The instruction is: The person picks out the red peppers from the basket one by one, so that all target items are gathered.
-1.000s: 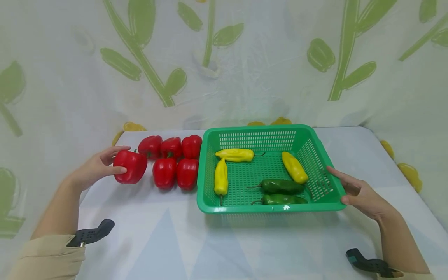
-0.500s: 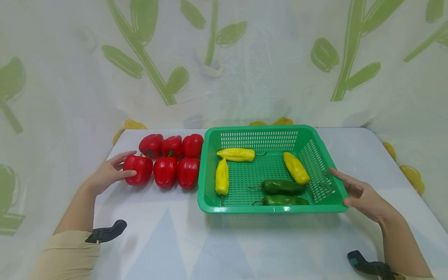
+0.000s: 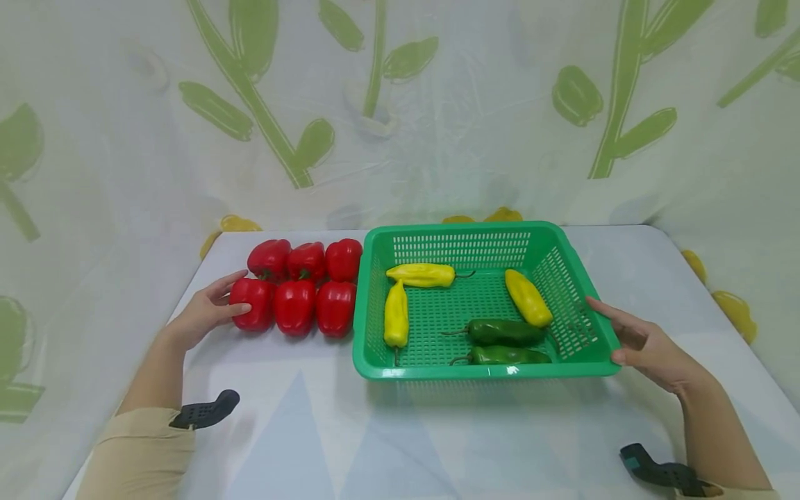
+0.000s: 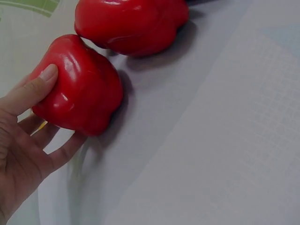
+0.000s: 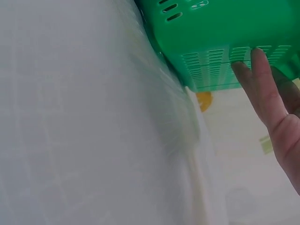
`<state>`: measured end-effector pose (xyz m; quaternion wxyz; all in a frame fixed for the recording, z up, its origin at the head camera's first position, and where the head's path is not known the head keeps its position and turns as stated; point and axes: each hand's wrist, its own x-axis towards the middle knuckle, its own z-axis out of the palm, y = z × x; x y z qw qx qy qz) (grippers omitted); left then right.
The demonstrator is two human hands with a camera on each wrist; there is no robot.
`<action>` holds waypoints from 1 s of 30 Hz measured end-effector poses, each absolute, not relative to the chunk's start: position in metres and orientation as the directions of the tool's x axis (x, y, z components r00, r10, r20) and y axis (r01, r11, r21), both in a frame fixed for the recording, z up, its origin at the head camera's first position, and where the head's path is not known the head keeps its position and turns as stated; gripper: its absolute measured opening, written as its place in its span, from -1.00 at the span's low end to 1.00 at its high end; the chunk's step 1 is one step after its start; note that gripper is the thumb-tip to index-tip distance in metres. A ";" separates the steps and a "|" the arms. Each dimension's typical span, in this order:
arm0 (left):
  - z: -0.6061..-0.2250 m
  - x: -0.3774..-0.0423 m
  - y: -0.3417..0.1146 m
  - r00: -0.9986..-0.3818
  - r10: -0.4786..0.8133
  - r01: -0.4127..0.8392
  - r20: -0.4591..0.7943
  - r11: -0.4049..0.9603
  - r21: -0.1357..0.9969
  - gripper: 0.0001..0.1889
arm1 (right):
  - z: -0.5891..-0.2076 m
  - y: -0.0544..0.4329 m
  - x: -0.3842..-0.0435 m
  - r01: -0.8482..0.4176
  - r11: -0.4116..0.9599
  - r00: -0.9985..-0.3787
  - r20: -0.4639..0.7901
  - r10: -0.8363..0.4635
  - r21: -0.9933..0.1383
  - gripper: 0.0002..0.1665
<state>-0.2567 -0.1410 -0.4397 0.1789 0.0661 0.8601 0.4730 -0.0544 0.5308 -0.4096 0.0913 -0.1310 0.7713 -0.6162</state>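
Note:
At the left of the head view, my left hand (image 3: 209, 312) holds a glossy red bell pepper (image 3: 255, 303) at the near left end of the pepper group. In the left wrist view the thumb lies over this red bell pepper (image 4: 77, 86) and the other fingers reach under its side. The neighbouring bell pepper (image 3: 294, 307) sits right against it. My right hand (image 3: 650, 347) rests at the right side of a green plastic basket (image 3: 487, 372). Straight fingers (image 5: 265, 89) touch the slotted outer wall in the right wrist view.
Inside the basket lie yellow long peppers (image 3: 396, 316) and two dark green peppers (image 3: 505, 333). More red bell peppers (image 3: 342, 260) form two rows left of the basket. A patterned cloth (image 3: 462, 125) rises behind the white table (image 3: 300, 430).
My left hand has brought the red bell pepper right and set it beside the near row, closing the gap. The right hand and basket have hardly moved.

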 end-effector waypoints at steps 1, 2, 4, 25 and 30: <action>-0.440 -0.257 -0.141 -0.927 0.286 -0.054 -0.244 0.541 0.839 -0.01 | -0.409 0.531 -0.054 -0.086 0.215 -0.951 0.016 -0.308 -0.973 -0.24; -0.441 -0.257 -0.141 -0.926 0.288 -0.055 -0.245 0.539 0.841 -0.02 | -0.408 0.530 -0.054 -0.085 0.226 -0.953 0.013 -0.302 -0.970 -0.25; -0.440 -0.256 -0.142 -0.926 0.286 -0.055 -0.245 0.540 0.840 -0.02 | -0.407 0.528 -0.054 -0.087 0.255 -0.958 0.010 -0.288 -0.963 -0.25; -0.434 -0.239 -0.130 -0.990 0.126 0.114 0.064 0.439 0.891 -0.15 | -0.391 0.518 -0.051 -0.179 0.564 -0.983 0.116 -0.146 -0.806 -0.14; -0.435 -0.232 -0.121 -0.983 0.087 0.178 0.160 0.273 0.945 -0.17 | -0.387 0.512 -0.049 -0.194 0.593 -0.981 0.168 -0.100 -0.781 -0.13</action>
